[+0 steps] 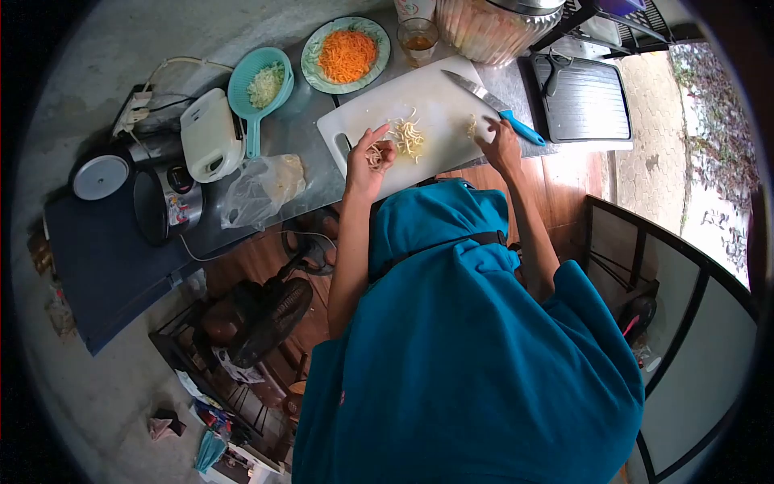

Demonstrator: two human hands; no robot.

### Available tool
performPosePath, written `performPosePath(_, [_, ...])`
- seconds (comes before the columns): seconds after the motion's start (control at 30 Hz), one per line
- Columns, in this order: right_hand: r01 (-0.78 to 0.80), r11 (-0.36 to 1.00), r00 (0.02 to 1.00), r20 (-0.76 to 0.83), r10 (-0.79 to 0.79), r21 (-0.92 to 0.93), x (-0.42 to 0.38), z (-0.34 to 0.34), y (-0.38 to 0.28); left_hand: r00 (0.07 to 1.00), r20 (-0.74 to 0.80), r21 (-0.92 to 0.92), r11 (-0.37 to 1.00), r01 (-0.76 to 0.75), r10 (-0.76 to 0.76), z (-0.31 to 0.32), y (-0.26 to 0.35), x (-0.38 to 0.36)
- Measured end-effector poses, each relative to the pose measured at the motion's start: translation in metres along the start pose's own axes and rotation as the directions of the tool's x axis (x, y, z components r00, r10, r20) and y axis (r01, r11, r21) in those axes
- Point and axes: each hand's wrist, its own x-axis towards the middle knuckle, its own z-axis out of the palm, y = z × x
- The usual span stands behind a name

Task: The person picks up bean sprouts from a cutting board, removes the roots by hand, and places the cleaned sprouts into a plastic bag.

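On the white cutting board (439, 93) lies a loose pile of pale bean sprouts (409, 139). My left hand (369, 171) is at the board's near left edge, palm turned up, with more sprouts cupped in its curled fingers. At the right side of the board, my right hand (504, 147) has its fingers apart, close to a small clump of sprouts (472, 126); I see nothing held in it. A knife with a blue handle (526, 129) lies across the board's right edge, its handle right beside my right hand.
Behind the board stand a plate of shredded carrot (347, 56), a teal strainer (253, 133) with chopped pale vegetable, a glass (418, 40) and a large jar (496, 32). A plastic bag (262, 189) lies left, a grill pan (582, 97) right. A fan (274, 319) stands below the counter.
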Motion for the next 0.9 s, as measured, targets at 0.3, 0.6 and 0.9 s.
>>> performPosePath(0.3, [-0.241, 0.97, 0.959, 0.147, 0.243, -0.034, 0.015, -0.039, -0.066, 0.98, 0.146, -0.28, 0.955, -0.092, 0.137, 0.064, 0.013, -0.022])
performPosePath(0.6, [-0.053, 0.996, 0.983, 0.169, 0.065, -0.076, 0.007, -0.028, -0.038, 0.945, 0.235, -0.426, 0.898, -0.109, 0.226, 0.086, 0.012, -0.029])
performPosePath(0.9, [0.12, 0.907, 0.935, 0.261, -0.24, 0.405, 0.029, -0.093, -0.167, 0.961, 0.247, -0.27, 0.961, -0.054, 0.123, 0.086, 0.002, -0.028])
